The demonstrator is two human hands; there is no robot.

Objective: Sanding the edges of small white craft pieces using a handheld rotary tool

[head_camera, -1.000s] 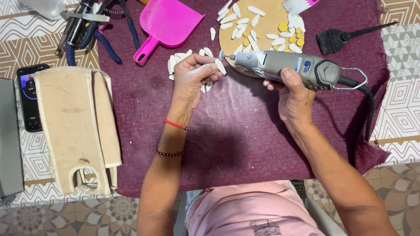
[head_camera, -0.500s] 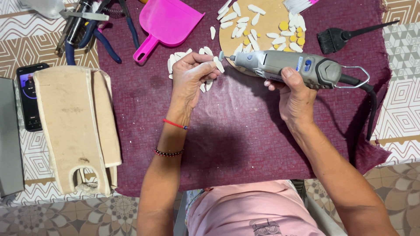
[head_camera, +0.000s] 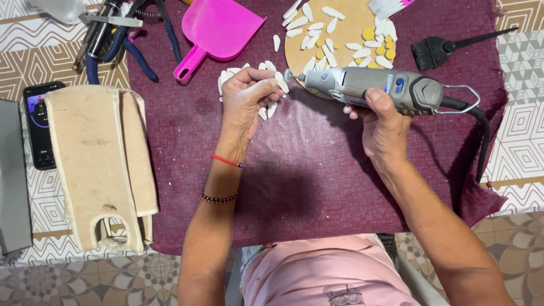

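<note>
My left hand (head_camera: 247, 101) pinches a small white oblong piece (head_camera: 280, 83) between thumb and fingers, over a heap of similar white pieces (head_camera: 266, 110) on the maroon cloth (head_camera: 317, 175). My right hand (head_camera: 382, 122) grips a grey corded rotary tool (head_camera: 374, 88) from below. Its tip (head_camera: 289, 74) points left and touches the white piece held in my left hand.
A round wooden board (head_camera: 345, 31) carries several white and yellow pieces. A pink dustpan (head_camera: 218, 31), pliers and tools (head_camera: 113, 34), a black brush (head_camera: 447, 48), a phone (head_camera: 38, 124) and pale wooden cut-outs (head_camera: 99, 164) lie around on the patterned table.
My left hand has turned the white piece slightly against the tool tip. The rotary tool and my right hand have stayed almost in place.
</note>
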